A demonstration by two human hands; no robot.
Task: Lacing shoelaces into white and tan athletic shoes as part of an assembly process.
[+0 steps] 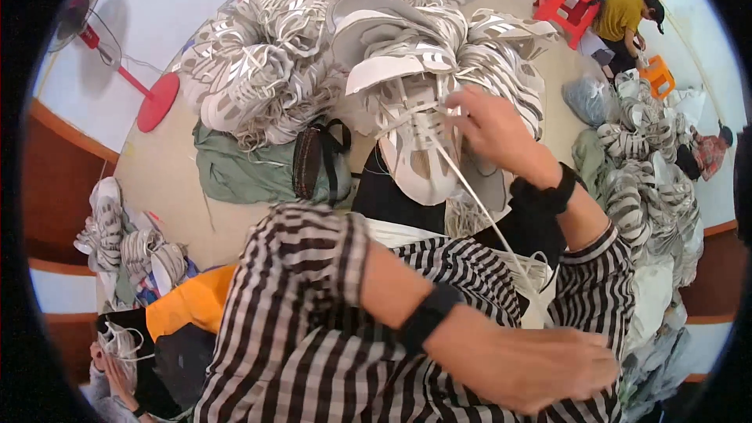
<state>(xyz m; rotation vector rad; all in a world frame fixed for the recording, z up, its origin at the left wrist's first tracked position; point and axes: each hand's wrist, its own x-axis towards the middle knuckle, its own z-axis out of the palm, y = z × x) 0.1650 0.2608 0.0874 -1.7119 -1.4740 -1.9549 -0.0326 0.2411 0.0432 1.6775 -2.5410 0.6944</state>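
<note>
A white and grey sneaker (423, 164) stands in front of me with its toe toward me and its tongue lifted. A white shoelace (479, 210) crosses its eyelets and runs taut down to the right. My left hand (533, 368) lies low on the right, its forearm crossing over my lap. Its fingers are closed at the lace's lower end, though the grip itself is partly hidden. Beside the sneaker's eyelets is my right hand (493, 127), fingers loosely bent and a little apart, close to the laces. Black bands circle both wrists.
Piled sneakers (266, 55) cover the table's (157, 164) far side. A green cloth bag (243, 160) lies left of the sneaker. A red fan base (158, 102) and red stool (565, 6) stand farther off. Co-workers sit upper right and right; another person's hands (113, 368) hold a shoe lower left.
</note>
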